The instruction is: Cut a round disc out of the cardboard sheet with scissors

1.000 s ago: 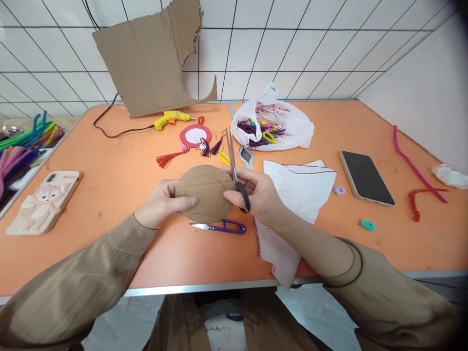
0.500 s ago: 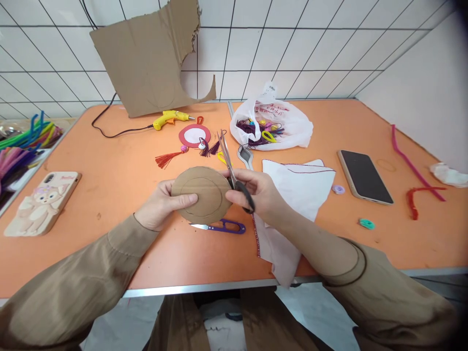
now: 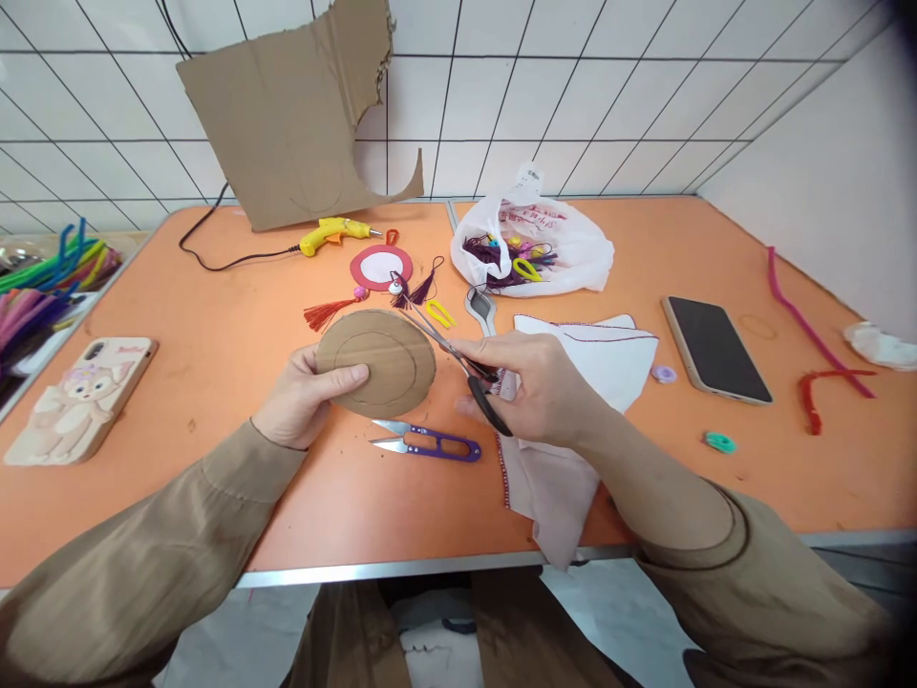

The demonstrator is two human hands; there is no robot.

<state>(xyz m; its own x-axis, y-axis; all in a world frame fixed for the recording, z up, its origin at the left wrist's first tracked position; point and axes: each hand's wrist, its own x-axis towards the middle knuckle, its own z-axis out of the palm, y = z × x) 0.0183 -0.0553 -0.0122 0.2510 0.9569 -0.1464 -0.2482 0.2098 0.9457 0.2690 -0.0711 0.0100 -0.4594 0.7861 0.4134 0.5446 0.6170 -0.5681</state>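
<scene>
A round cardboard disc, with a circle drawn inside its edge, is pinched between the thumb and fingers of my left hand. In my right hand is a pair of scissors with black handles, its blades pointing up and left past the disc's right edge. Below the disc lie purple thread snips. Beyond it are a red-rimmed round piece with a white middle, an orange tassel, dark tassels and a yellow loop.
A yellow glue gun lies before a large cut cardboard sheet leaning on the tiled wall. A plastic bag holds tassels. White cloth and a dark-screened phone are at right; a cased phone is at left.
The disc has shifted left and slightly up in my left hand. My right hand has moved right and down with the scissors, whose blades have tilted over to the left, apart from the disc.
</scene>
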